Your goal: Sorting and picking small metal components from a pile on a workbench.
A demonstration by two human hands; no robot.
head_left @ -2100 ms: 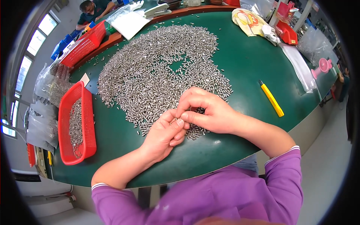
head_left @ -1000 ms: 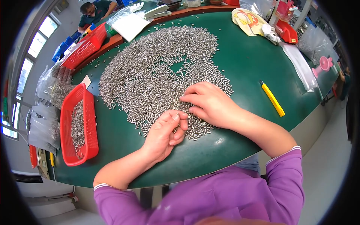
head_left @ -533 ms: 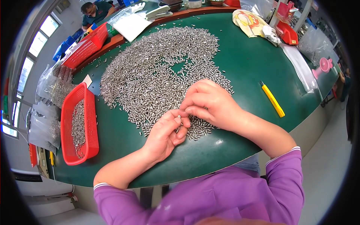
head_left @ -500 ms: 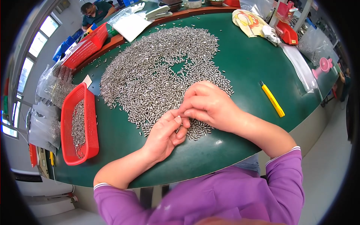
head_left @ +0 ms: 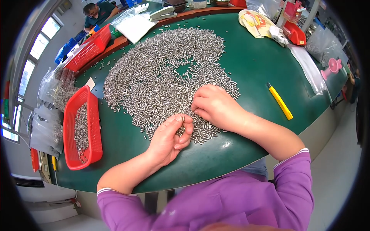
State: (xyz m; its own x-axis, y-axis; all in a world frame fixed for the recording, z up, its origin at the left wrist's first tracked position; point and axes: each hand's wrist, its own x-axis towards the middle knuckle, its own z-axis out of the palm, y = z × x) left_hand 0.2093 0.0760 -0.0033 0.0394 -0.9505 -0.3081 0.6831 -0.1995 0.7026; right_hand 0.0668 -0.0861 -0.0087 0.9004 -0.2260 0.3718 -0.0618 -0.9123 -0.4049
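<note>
Pinching one metal part (head_left: 183,119), the left hand (head_left: 168,133) could lose it into the pile (head_left: 150,82) below if its fingertip grip slipped. The right hand (head_left: 216,106) is over the pile; its hold cannot be told.

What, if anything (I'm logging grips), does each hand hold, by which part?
The bare left hand seems to pinch a small silvery metal cylinder between thumb and forefinger; which part is too small to tell. Whether the right hand holds anything is hidden.
</note>
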